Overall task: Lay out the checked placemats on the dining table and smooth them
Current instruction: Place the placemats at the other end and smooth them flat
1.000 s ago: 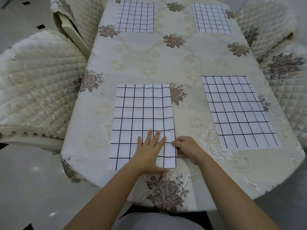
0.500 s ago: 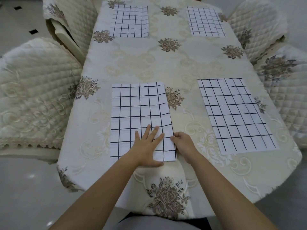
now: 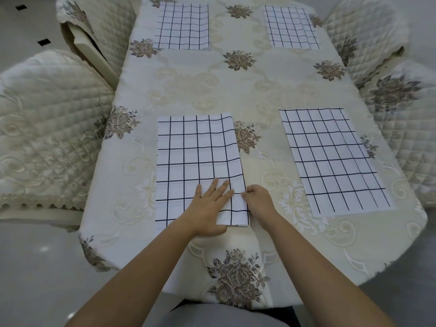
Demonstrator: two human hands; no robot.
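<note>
Several white placemats with a black grid lie on the dining table, which wears a cream floral cloth. The near left placemat lies in front of me. My left hand rests flat on its near right part, fingers straight and spread. My right hand pinches that placemat's right edge with curled fingers. The near right placemat lies flat and untouched. Two more lie at the far end: the far left placemat and the far right placemat.
Quilted cream chairs stand around the table: one at the left, one at the far left, two at the right. The tablecloth hangs over the near edge. Pale floor tiles lie below.
Both hands stay on the near left placemat's near right corner. The placemat has shifted slightly away from the table's near edge, and the view has tilted a little.
</note>
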